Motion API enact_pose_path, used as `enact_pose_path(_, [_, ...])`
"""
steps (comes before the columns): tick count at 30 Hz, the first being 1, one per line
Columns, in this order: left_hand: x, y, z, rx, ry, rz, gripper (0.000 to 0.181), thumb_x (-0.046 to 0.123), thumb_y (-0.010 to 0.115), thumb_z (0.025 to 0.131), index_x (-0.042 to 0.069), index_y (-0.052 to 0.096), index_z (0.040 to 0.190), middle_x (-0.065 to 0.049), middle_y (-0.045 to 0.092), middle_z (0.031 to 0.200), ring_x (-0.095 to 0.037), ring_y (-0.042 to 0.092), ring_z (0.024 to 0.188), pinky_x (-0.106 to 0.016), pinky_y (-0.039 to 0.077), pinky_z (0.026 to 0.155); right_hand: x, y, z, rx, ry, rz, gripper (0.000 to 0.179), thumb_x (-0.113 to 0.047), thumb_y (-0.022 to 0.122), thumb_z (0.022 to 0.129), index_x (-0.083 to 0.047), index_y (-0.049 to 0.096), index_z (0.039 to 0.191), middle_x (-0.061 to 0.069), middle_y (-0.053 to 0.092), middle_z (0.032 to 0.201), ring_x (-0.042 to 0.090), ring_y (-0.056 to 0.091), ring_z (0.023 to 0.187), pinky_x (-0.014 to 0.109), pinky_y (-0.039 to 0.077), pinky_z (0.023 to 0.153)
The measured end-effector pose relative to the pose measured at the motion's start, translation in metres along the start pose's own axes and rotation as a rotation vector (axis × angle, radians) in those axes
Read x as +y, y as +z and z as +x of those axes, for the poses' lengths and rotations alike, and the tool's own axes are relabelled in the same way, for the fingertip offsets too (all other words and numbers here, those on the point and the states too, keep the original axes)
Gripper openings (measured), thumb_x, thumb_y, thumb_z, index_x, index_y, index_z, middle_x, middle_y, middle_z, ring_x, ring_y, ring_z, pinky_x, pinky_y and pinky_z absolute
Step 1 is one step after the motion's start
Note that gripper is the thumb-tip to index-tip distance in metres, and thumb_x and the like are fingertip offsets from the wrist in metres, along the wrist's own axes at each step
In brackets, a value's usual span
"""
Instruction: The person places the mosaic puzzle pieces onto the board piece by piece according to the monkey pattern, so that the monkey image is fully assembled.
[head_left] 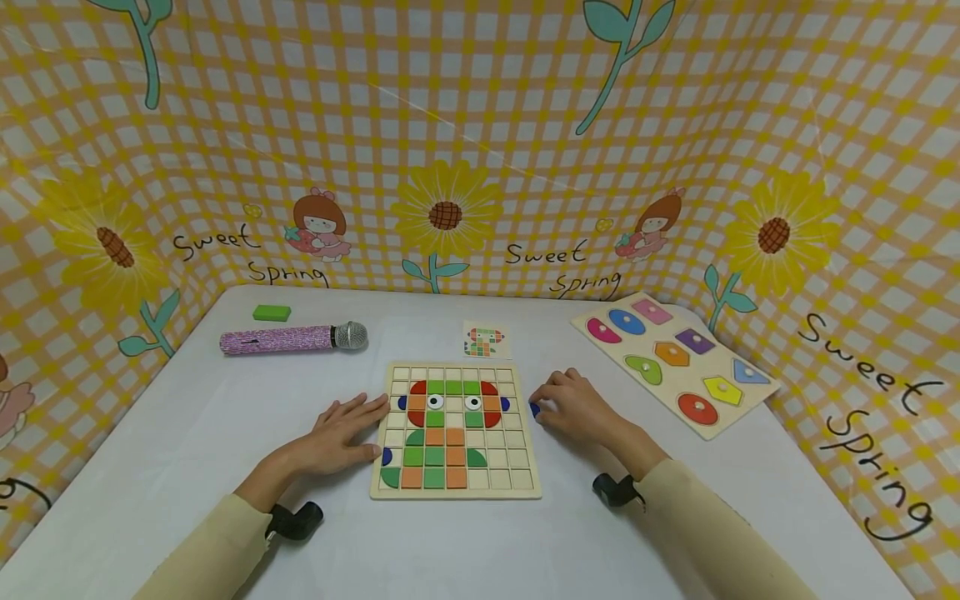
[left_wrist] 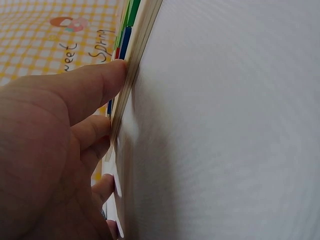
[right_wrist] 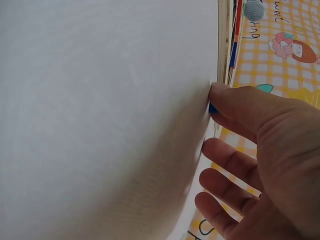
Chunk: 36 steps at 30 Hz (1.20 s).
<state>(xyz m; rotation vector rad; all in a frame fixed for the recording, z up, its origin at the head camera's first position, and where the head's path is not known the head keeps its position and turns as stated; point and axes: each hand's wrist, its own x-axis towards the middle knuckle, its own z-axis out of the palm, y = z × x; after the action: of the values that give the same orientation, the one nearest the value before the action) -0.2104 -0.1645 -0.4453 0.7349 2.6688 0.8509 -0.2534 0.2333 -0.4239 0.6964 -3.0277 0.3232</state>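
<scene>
A wooden grid board (head_left: 517, 492) lies flat in the middle of the table, with green, orange, red and blue tiles and two round eye tiles set in its squares. My left hand (head_left: 337, 437) touches the board's left edge with fingers extended; in the left wrist view the thumb (left_wrist: 102, 85) presses against that edge. To the right of the board, my right hand (head_left: 573, 408) pinches a small blue tile (right_wrist: 213, 108) between thumb and index finger, low over the white cloth. Most of this tile's shape is hidden by the fingers. A loose blue tile (head_left: 386, 457) sits at the board's left side.
Behind the board lies a small pattern card (head_left: 487, 340). A glittery purple microphone (head_left: 281, 340) and a green block (head_left: 272, 313) are at the back left. On the right is a wooden shape puzzle (head_left: 660, 392). Checked cloth walls (head_left: 450, 125) surround the table.
</scene>
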Motion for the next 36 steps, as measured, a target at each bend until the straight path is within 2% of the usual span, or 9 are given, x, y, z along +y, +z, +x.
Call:
enact_pose_path(9, [0.000,0.000,0.000,-0.001,0.003,-0.003,0.068,0.036,0.058,0.092,0.011,0.030,0.148,-0.009,0.021,0.158,-0.038,0.007,0.147,-0.062,-0.004,0.115,-0.002,0.000,-0.002,0.024,-0.024,0.002,0.023,-0.025,0.074,0.079,-0.017,0.073,0.100,0.000,0.061,0.096,0.017,0.045,0.091,0.031,0.038,0.077])
enact_pose_path(14, [-0.001,0.001,0.000,-0.003,0.003,-0.003,0.068,0.037,0.057,0.092,0.012,0.030,0.148,-0.009,0.021,0.158,-0.038,0.007,0.147,-0.062,-0.004,0.115,-0.014,-0.002,-0.005,0.060,-0.027,0.015,0.025,-0.025,0.075,0.079,-0.015,0.073,0.101,0.001,0.062,0.098,0.017,0.045,0.091,0.032,0.039,0.078])
enact_pose_path(21, [0.000,0.000,-0.001,0.001,0.004,-0.006,0.068,0.036,0.057,0.092,0.012,0.029,0.149,-0.009,0.022,0.158,-0.038,0.007,0.147,-0.062,-0.003,0.115,-0.048,-0.002,-0.006,0.085,-0.056,0.014,0.023,-0.027,0.075,0.079,-0.017,0.073,0.099,-0.001,0.062,0.098,0.015,0.046,0.092,0.031,0.042,0.080])
enact_pose_path(26, [0.001,-0.001,0.000,0.000,-0.004,-0.006,0.068,0.037,0.057,0.092,0.012,0.029,0.149,-0.009,0.021,0.158,-0.038,0.007,0.147,-0.062,-0.004,0.115,-0.078,0.003,-0.002,0.122,-0.161,-0.001,0.022,-0.028,0.075,0.078,-0.016,0.073,0.096,-0.001,0.064,0.096,0.015,0.044,0.087,0.029,0.039,0.074])
enact_pose_path(30, [0.000,-0.002,0.000,-0.002,-0.006,-0.001,0.067,0.038,0.056,0.092,0.012,0.029,0.149,-0.008,0.020,0.159,-0.038,0.006,0.147,-0.062,-0.004,0.115,-0.104,0.010,0.004,0.154,-0.243,-0.011,0.022,-0.030,0.074,0.079,-0.017,0.072,0.097,-0.001,0.064,0.096,0.015,0.046,0.088,0.030,0.040,0.075])
enact_pose_path(33, [0.000,-0.002,0.000,-0.003,-0.002,-0.004,0.067,0.038,0.056,0.093,0.012,0.029,0.149,-0.008,0.020,0.159,-0.038,0.006,0.147,-0.062,-0.004,0.115,-0.123,0.015,0.010,0.152,-0.278,0.000,0.021,-0.031,0.073,0.081,-0.018,0.072,0.098,-0.002,0.064,0.096,0.016,0.049,0.090,0.031,0.042,0.078])
enact_pose_path(36, [0.000,-0.002,0.000,-0.004,0.002,-0.004,0.067,0.037,0.055,0.093,0.013,0.029,0.149,-0.008,0.021,0.159,-0.037,0.007,0.147,-0.062,-0.003,0.115,-0.143,0.019,0.017,0.119,-0.280,0.006,0.023,-0.034,0.071,0.083,-0.019,0.072,0.100,-0.002,0.064,0.098,0.016,0.049,0.091,0.031,0.043,0.080])
